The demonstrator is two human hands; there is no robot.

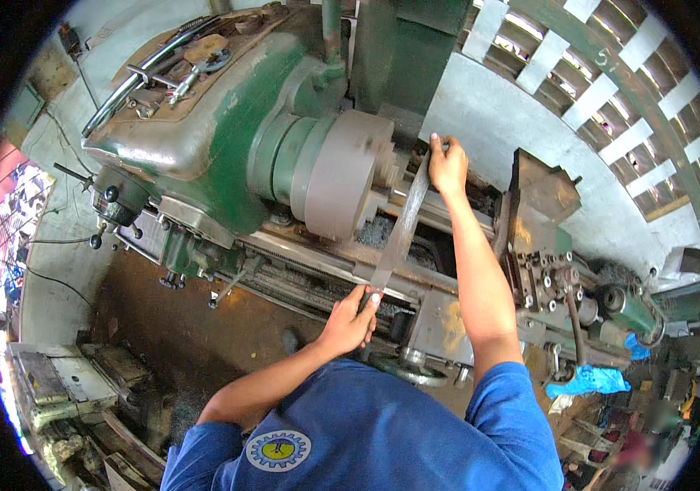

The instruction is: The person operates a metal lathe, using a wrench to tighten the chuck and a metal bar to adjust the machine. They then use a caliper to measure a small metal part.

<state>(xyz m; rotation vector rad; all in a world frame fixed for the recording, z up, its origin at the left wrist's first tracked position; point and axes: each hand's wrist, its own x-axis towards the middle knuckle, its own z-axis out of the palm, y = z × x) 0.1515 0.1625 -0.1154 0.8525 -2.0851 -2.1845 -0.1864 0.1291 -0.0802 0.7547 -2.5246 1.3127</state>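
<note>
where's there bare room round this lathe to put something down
Free: the brown floor left of the left hand. Crowded: headstock top with tools, and the bed under the strip held by the right hand beside the chuck.

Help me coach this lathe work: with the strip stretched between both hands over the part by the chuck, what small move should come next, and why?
Probably keep the strip taut. The left hand grips its near end, the right hand its far end beyond the chuck, which looks blurred as if spinning. Slack could likely snag.
</note>
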